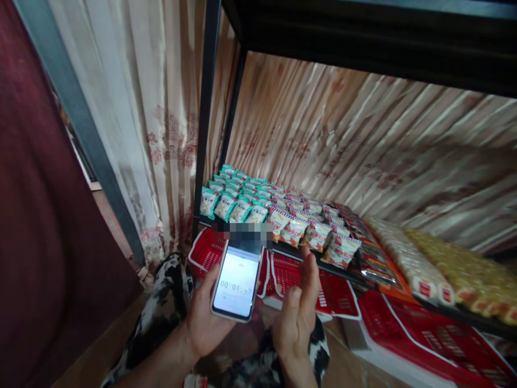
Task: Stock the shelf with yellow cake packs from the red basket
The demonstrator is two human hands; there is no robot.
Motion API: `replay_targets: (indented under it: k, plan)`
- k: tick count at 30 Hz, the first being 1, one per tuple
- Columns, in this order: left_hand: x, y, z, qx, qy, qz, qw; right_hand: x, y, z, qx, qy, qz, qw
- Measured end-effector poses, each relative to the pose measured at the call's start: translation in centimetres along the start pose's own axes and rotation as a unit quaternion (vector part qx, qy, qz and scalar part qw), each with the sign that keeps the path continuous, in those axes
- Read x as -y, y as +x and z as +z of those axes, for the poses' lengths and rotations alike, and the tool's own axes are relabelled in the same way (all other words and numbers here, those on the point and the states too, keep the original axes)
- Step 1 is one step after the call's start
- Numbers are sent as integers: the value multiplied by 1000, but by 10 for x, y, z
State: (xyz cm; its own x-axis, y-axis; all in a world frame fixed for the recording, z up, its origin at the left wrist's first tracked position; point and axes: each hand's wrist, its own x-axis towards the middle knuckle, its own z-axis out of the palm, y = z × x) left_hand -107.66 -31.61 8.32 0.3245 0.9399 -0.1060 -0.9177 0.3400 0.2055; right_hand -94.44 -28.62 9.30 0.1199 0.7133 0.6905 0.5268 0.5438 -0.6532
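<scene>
A smartphone (236, 280) rests in my left hand (205, 323), tilted toward me, with timer-like digits on its lit screen. My fingers wrap round its lower left side. To the right of the phone, my right hand (297, 318) is raised with fingers stretched out and holds nothing. Beyond both hands, small teal snack bags (241, 210) stand in rows on a dark shelf. Beside them are white and orange snack bags (317, 235), the nearest of them just past my right fingertips. A blurred patch covers the phone's top edge.
Red plastic baskets (337, 296) sit under the shelf edge. Farther right lie dark flat packets (375, 261), white packs (407, 258) and yellow packs (464, 269). A dark shelf post (208, 108) rises at the left, before pleated curtains (323, 124). A maroon cloth (52, 226) hangs far left.
</scene>
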Motion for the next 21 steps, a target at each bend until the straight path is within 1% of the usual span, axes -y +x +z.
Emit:
replay_targets:
  k: [2, 4, 9, 12, 15, 17, 21]
  plan:
    - [0, 0, 2, -10, -1, 2, 1000, 0, -1, -1, -16, 27, 17, 999]
    - [-1, 1, 4, -17, -1, 4, 1000, 1, -2, -4, -20, 29, 12, 999]
    - [-3, 2, 6, -2, 5, 5, 1000, 3, -4, -10, 11, -27, -18, 999]
    - [-5, 2, 7, 5, 4, 7, 1000, 5, -9, -11, 31, -23, -32, 999]
    - [-7, 2, 9, 6, -2, 5, 1000, 9, -16, -9, 39, -25, -65, 997]
    - [-8, 3, 11, -5, -10, 6, 1000, 11, -20, -9, 47, -38, -86, 994]
    - [-8, 4, 17, -58, -24, -5, 998, 14, -24, -9, 69, -53, -115, 990]
